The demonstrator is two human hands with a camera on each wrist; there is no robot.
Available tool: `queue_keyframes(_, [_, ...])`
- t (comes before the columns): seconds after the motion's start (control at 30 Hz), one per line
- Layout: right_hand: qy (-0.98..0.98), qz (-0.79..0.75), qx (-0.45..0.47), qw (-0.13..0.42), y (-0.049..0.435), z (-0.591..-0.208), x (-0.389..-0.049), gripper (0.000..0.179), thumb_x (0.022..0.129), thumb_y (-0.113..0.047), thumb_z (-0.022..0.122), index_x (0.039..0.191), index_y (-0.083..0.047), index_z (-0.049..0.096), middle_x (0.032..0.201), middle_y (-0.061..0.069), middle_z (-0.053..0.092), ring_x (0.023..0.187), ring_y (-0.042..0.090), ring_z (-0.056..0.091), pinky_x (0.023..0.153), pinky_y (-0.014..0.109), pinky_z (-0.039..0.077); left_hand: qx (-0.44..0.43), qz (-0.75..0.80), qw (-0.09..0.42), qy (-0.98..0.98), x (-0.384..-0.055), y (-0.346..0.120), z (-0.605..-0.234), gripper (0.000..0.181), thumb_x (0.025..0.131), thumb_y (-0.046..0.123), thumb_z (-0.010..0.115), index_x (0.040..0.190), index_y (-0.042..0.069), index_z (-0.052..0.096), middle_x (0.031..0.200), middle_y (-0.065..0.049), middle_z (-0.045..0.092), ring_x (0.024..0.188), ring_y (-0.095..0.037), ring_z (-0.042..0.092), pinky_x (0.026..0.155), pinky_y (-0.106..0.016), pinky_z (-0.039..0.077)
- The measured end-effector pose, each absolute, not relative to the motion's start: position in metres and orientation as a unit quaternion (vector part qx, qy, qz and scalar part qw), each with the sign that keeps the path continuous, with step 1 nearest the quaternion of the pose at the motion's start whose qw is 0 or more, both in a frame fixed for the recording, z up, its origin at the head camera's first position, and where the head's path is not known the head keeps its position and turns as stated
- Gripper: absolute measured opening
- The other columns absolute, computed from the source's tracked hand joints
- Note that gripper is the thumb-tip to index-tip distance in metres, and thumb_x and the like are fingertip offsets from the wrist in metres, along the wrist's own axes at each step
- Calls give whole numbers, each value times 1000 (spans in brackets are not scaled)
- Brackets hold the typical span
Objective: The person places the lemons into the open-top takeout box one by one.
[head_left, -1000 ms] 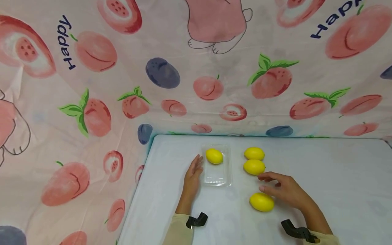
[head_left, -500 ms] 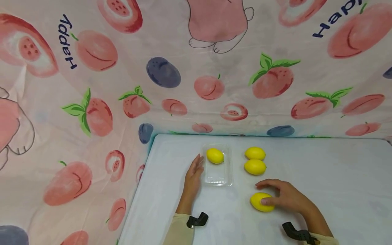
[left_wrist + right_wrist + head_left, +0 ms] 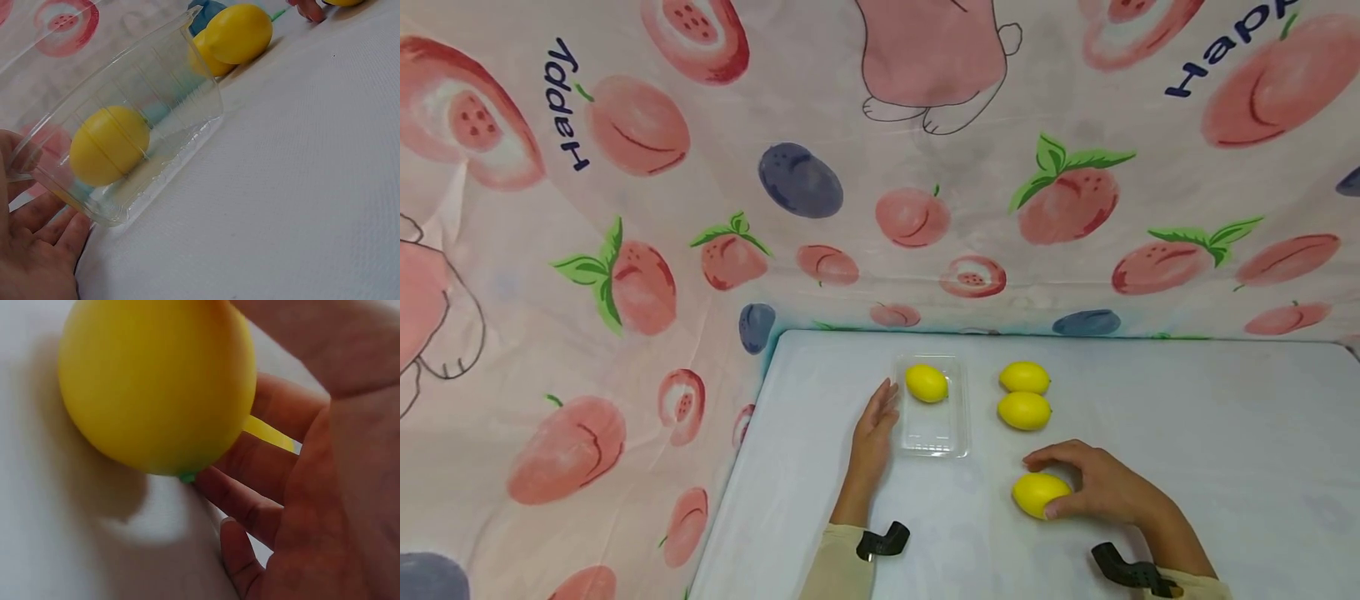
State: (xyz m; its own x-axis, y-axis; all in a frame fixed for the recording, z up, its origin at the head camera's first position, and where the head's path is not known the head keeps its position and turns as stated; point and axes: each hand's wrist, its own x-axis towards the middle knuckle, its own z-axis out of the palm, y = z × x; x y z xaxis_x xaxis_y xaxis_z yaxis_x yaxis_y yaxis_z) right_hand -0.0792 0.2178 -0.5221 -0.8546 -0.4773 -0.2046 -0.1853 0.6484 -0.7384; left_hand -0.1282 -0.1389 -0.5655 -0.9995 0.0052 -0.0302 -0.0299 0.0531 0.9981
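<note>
A clear plastic container (image 3: 957,429) stands on the table with one yellow lemon (image 3: 927,383) in its far half. My left hand (image 3: 872,433) lies along the container's left side, its fingers extended; in the left wrist view, the fingers (image 3: 47,219) are right at the container's end wall. My right hand (image 3: 1101,482) curves round the nearest lemon (image 3: 1034,495), thumb at its near side and fingers past its far side. The right wrist view shows this lemon (image 3: 156,381) large, with a green tip and the palm beside it.
Two more lemons, a farther one (image 3: 1024,377) and a nearer one (image 3: 1024,411), lie side by side right of the container. A white cloth covers the table (image 3: 1225,433). Behind and to the left hangs a fruit-print curtain (image 3: 850,167).
My right hand has drawn back from beside the pair of lemons to the nearest lemon, its thumb coming down to the near side. My left hand and the container have stayed put.
</note>
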Motion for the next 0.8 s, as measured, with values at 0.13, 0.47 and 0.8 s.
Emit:
queue_keyframes(0.13, [885, -377, -187, 201, 220, -523, -80, 56, 78, -46, 86, 129, -32, 66, 125, -17, 68, 116, 0, 55, 102, 33, 48, -9, 682, 16, 731, -128, -139, -565, 53, 105, 11, 47, 157, 20, 41, 156, -4, 50, 145, -26, 47, 123, -48, 33])
queue_keyframes(0.47, [893, -377, -163, 186, 220, -525, -78, 43, 83, -48, 81, 121, -33, 71, 119, -16, 70, 115, 3, 58, 100, 39, 49, -15, 680, 18, 733, -127, -138, -565, 53, 105, 11, 47, 157, 21, 41, 156, -2, 50, 146, -24, 46, 123, -48, 34])
queue_keyframes(0.8, [894, -385, -140, 182, 223, -528, -80, 37, 84, -48, 80, 118, -36, 71, 120, -15, 70, 114, 3, 58, 100, 35, 51, -10, 677, 16, 736, -128, -138, -564, 53, 105, 10, 46, 157, 19, 41, 156, -4, 51, 145, -26, 47, 122, -47, 35])
